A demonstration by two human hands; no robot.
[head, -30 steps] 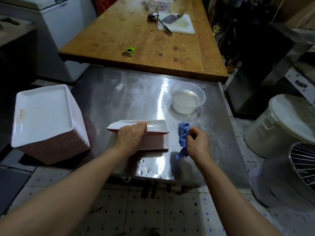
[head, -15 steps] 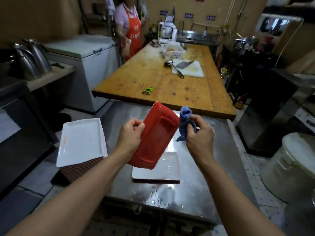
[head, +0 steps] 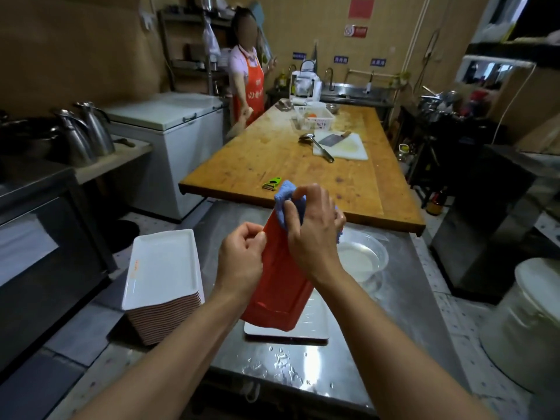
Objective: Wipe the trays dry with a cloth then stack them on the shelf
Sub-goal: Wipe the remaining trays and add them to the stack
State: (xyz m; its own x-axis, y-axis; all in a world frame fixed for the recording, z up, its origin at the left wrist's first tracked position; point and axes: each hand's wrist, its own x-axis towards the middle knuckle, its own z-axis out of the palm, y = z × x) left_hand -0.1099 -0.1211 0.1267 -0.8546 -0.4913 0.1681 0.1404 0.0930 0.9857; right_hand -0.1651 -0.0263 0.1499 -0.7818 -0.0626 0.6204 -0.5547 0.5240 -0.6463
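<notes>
The fingers of the right hand were curled around a bunched blue cloth and pressed it against the upper end of the red tray. The fingers of the left hand were curled and pinched the tray's left long edge, just below and to the left of the cloth.

The red tray was held in the air, tilted steeply, with its red underside toward the camera. Its long axis ran from the upper end under the cloth down and slightly right to the lower end, which hung just above a second tray lying flat, white face up, on the steel tabletop. Whether the two trays touched could not be determined.

The relation governing the wiping stroke: the uncovered length of the tray lay below the right hand, toward the person, along that long axis. The right hand was the nearer to the unwiped surface; the left hand served as the support.

The stack of trays stood well apart to the left, off the tabletop's left edge, nearer the left hand. A clear bowl of liquid sat on the tabletop just right of the right forearm. Water droplets lay near the front edge.
</notes>
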